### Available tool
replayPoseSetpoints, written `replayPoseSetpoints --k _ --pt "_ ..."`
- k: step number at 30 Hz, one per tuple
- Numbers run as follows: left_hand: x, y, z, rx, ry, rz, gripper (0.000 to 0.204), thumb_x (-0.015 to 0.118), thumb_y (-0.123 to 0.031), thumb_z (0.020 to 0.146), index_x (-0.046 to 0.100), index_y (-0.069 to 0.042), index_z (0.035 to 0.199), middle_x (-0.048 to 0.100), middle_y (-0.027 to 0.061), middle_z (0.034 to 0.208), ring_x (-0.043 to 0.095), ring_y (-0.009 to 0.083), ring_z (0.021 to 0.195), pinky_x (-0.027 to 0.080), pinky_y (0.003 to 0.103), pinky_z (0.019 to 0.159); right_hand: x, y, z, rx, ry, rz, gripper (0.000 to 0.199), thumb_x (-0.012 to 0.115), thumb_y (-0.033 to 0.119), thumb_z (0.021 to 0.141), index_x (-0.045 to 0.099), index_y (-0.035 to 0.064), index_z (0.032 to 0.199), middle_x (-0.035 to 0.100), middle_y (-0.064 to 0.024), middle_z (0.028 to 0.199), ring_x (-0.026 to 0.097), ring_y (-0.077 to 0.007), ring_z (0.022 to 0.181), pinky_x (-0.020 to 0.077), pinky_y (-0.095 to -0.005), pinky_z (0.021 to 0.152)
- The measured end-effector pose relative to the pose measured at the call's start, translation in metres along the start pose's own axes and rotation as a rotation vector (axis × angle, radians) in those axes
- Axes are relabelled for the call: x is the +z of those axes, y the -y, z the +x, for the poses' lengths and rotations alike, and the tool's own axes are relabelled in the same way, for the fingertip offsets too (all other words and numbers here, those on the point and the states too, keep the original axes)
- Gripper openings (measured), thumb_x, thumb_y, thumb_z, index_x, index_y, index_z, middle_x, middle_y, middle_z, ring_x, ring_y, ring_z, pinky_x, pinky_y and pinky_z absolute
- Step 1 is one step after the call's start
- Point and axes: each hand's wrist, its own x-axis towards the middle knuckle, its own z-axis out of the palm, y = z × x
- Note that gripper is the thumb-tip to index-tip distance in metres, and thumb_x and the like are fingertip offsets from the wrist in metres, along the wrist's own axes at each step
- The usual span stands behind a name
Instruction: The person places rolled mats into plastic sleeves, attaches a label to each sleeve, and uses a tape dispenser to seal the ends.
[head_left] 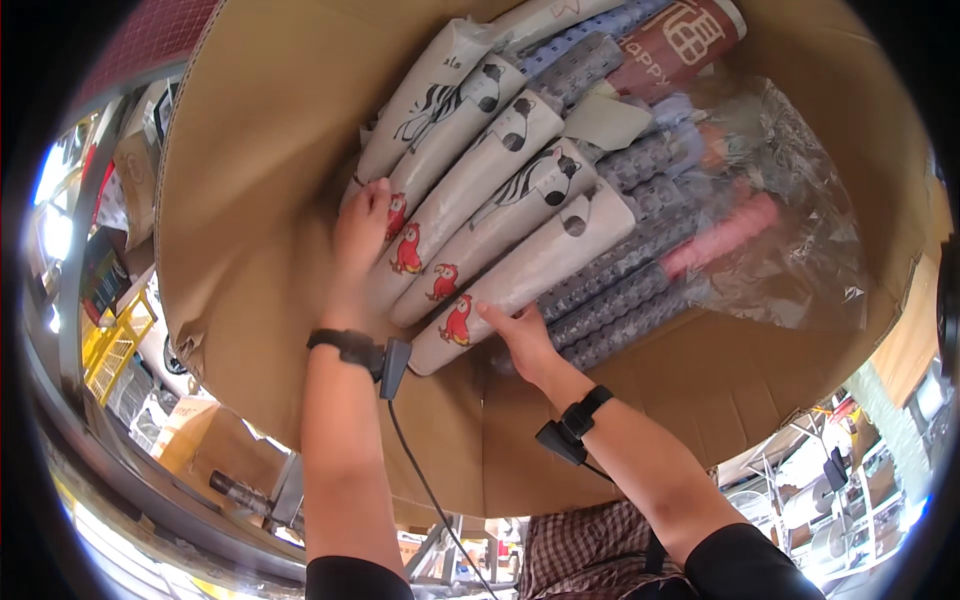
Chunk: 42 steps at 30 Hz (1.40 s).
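Because the zebra-and-parrot-print rolls [475,190] lie side by side around upper centre, the hands seem set to brace the row: the left hand [362,228] half-curled at its left edge, the right hand [527,345] partly spread, thumb on the lowest roll; I cannot tell whether either grips. White and smooth, they fan out inside a cardboard box [250,230].

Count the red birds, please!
4 red birds: one beside the left hand, then one on each of the next three white rolls toward the right hand. Some may be hidden.

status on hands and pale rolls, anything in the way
Left hand at the leftmost pale rolls; right hand, thumb on the nearest. Rolls side by side in carton. Clear plastic right, apart from both hands.
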Motion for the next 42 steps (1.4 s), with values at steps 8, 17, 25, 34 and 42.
replayPoseSetpoints --k 8,17,25,34,42 --pt "0.007 0.021 -0.001 -0.198 0.342 -0.247 0.079 0.056 -0.060 0.076 0.047 0.005 0.120 0.063 0.0164 0.095 0.058 0.0275 0.095 0.044 0.036 0.081 -0.012 -0.014 0.015 -0.021 0.059 -0.020 0.061 0.070 0.031 0.077 0.043 -0.0020 0.121 0.051 -0.0102 0.117 0.046 -0.0173 0.109 0.0352 -0.0308 0.094" --pt "0.019 0.009 -0.059 -0.386 0.693 -0.844 0.095 0.071 -0.043 0.070 0.020 -0.004 0.140 0.047 0.0153 0.125 0.049 0.0192 0.109 0.041 0.029 0.090 -0.017 -0.001 0.020 0.037 0.130 -0.244 0.062 0.064 0.036 0.081 0.041 -0.0032 0.123 0.050 -0.0105 0.120 0.045 -0.0177 0.111 0.0336 -0.0310 0.095" --pt "0.012 -0.062 -0.062 -0.176 0.532 -0.693 0.084 0.071 -0.019 0.075 0.019 -0.006 0.140 0.039 0.0135 0.134 0.038 0.0214 0.121 0.030 0.031 0.101 -0.018 -0.014 0.042 -0.058 0.184 0.263 0.057 0.067 0.022 0.080 0.041 -0.0008 0.125 0.051 -0.0074 0.121 0.047 -0.0190 0.112 0.0332 -0.0336 0.097" --pt "0.017 -0.105 -0.125 -0.096 0.395 -0.918 0.093 0.081 -0.027 0.064 0.026 -0.005 0.136 0.047 0.0132 0.124 0.048 0.0204 0.111 0.040 0.031 0.092 -0.055 0.025 -0.021 -0.093 0.252 0.150 0.060 0.063 0.024 0.083 0.034 0.0004 0.130 0.046 -0.0082 0.126 0.043 -0.0205 0.117 0.0326 -0.0372 0.100" --pt "-0.056 -0.165 -0.268 0.045 0.378 -1.241 0.107 0.083 -0.031 0.056 0.020 -0.004 0.139 0.037 0.0093 0.133 0.034 0.0185 0.122 0.028 0.031 0.102 -0.041 0.111 -0.210 -0.265 0.382 -0.317 0.066 0.071 0.028 0.077 0.037 0.0014 0.127 0.048 -0.0036 0.116 0.049 -0.0140 0.106 0.0404 -0.0304 0.092"
